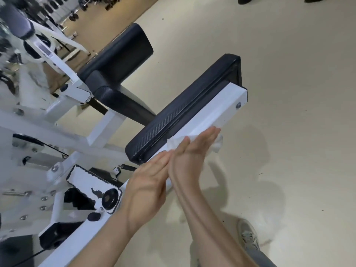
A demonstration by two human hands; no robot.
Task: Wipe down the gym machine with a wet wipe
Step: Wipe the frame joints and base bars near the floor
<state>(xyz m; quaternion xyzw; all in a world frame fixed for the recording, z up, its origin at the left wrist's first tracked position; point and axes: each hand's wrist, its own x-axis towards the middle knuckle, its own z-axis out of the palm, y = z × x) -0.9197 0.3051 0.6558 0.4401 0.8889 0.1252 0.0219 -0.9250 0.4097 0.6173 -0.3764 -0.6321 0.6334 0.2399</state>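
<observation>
From the head camera, the gym machine [63,132] filled the left and middle: a white steel frame carrying black pads. A long black pad [185,110] ran diagonally from lower left to upper right, with a white beam [217,110] along its near edge. A second, rounder pad [119,58] sat behind it.

The right hand [192,151] lay flat against the beam, fingers straight and together, pressing the white wipe [173,142] onto the metal; crumpled ends of the wipe showed past the fingertips and beside the thumb. The left hand [152,176] rested on the beam just below, touching the right hand, fingers extended rather than curled; whether it gripped anything could not be told.

A grey shoe [248,236] stood on the pale floor [289,93] at lower right. Dumbbells [77,8], blurred, lined the far top left
</observation>
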